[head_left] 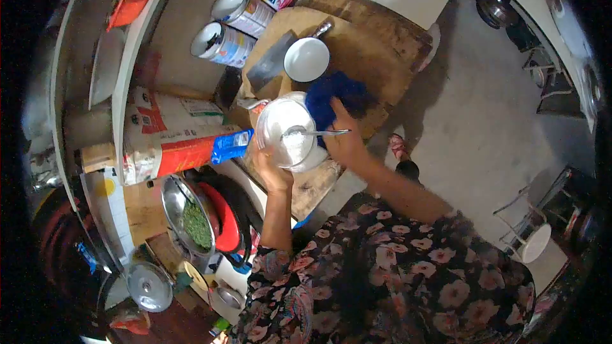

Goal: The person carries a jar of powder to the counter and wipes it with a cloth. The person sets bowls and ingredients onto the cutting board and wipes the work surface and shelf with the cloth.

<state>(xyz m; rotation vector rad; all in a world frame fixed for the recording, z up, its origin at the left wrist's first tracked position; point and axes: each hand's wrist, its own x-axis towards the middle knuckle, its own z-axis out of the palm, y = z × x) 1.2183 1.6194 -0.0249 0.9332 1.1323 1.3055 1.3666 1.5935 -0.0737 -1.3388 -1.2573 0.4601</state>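
Note:
My left hand (273, 171) is wrapped round the lower left side of a clear bowl (262, 129) of white powder, tilted towards me. A metal spoon (325, 132) rests in the powder, its handle reaching over the rim to the right. My right hand (343, 135) grips a dark blue cloth (338, 94) just right of the bowl. Behind the cloth, a white bowl (306, 59) sits on the wooden board (366, 44) beside a wide cleaver blade (271, 62). Part of another pale container (312, 160) shows under the clear bowl.
Two tins (252, 14) (229, 48) stand at the board's upper left. A red and white sack (182, 146) lies left, near a metal bowl of chopped greens (196, 224). A pot lid (149, 286) is lower left. A stool (535, 243) stands on the floor at right.

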